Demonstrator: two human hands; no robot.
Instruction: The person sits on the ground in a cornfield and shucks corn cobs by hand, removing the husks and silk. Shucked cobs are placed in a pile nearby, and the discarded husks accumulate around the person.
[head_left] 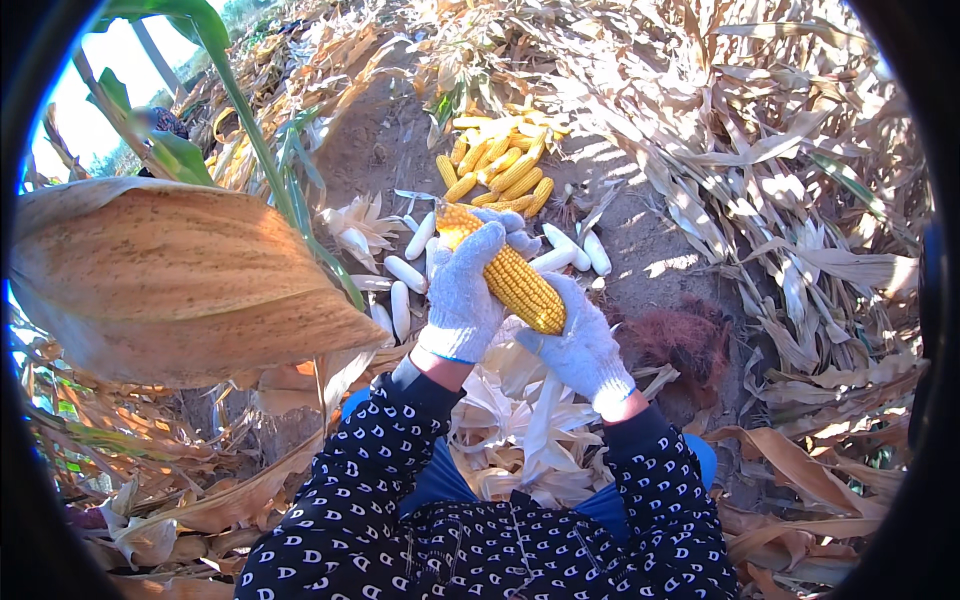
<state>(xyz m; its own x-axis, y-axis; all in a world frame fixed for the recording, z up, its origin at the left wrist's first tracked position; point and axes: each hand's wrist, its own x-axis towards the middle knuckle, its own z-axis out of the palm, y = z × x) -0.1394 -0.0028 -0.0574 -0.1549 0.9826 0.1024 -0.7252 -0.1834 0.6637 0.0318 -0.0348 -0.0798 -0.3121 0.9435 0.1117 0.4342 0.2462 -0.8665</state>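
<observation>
While the left hand (465, 290) grips the ear (522, 290) around its upper part, the right hand (580, 345) grasps its lower end, apparently to steady it between them. The ear is held tilted above the husks (535, 430), clear of the ground (375, 140). Beyond lie heaped yellow ears (520, 178); white pieces (401, 310) lie nearer, seemingly grouped by kind within easy reach.

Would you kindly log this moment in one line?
left hand: gripping yellow cob; right hand: gripping its near end; beyond: corn pile; below: pale husks
</observation>
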